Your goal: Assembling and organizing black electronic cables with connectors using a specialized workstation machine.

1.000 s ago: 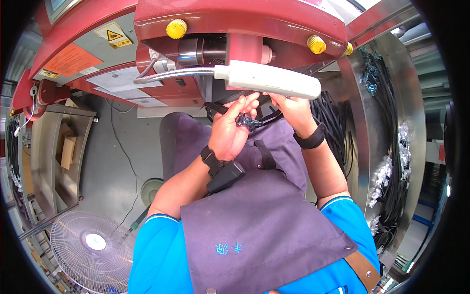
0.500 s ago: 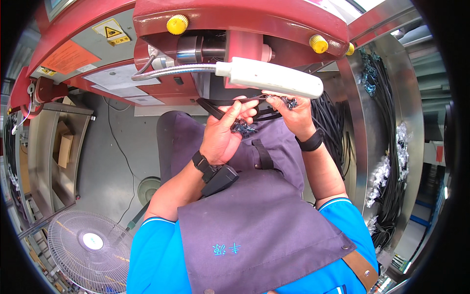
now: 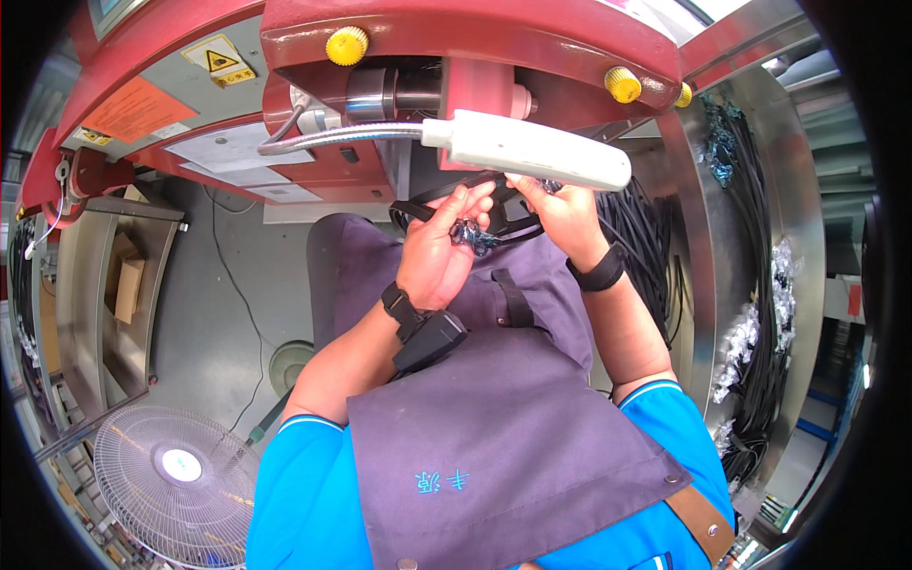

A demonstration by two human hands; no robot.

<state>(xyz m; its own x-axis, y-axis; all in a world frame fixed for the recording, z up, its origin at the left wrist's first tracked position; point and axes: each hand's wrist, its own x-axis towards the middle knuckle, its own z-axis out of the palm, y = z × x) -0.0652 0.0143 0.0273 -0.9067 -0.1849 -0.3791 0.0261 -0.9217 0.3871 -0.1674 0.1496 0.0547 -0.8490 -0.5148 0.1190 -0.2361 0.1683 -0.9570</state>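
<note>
My left hand (image 3: pixel 435 255) is closed round a black strap (image 3: pixel 411 208), thumb pressed toward the fingers. The strap bends out past its left side. A dark, shiny end piece (image 3: pixel 472 235), seemingly in crinkled clear film, hangs below those fingers. My right hand (image 3: pixel 573 220) pinches the black strap between thumb and fingers, close by on the right. A second shiny piece (image 3: pixel 550 186) shows at its fingertips, partly covered by the white lamp head (image 3: pixel 537 152). Both hands work just below the lamp, in front of a red machine (image 3: pixel 475 33).
A pinkish wheel or belt (image 3: pixel 478 87) of the machine stands behind the lamp. Many black straps (image 3: pixel 638 237) hang at the right, more lie in a metal trough (image 3: pixel 803 313). A floor fan (image 3: pixel 180 465) stands lower left, near a thin cable (image 3: pixel 249 304) on the floor.
My right hand has turned inward and its fingers now cover more of the shiny piece. The strap's bend at the left has shifted slightly right and down.
</note>
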